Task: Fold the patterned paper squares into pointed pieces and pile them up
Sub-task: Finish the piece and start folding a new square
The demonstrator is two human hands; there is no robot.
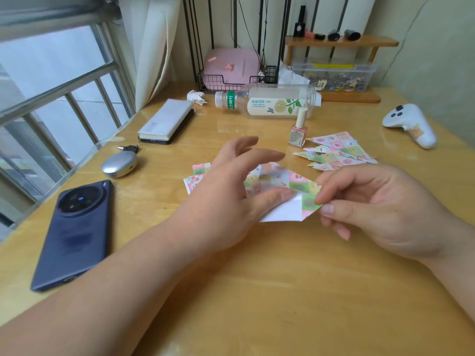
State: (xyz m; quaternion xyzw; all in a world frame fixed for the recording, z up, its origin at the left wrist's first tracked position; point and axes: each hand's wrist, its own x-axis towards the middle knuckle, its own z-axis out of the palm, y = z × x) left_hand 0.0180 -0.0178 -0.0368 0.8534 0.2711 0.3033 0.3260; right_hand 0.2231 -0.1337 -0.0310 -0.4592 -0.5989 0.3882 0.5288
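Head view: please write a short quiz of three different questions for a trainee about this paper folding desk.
1. True or false: the small pink nail polish bottle stands upright beside the pile of folded pointed patterned pieces.
2. The right hand and the half-folded patterned paper square: A pinches its corner; B hovers above it; C presses it flat.
3. Fill in: the clear plastic bottle lies on its ____.
Key: 1 true; 2 A; 3 side.

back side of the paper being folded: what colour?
Plain white. The turned-up part of the paper shows it, in the head view.
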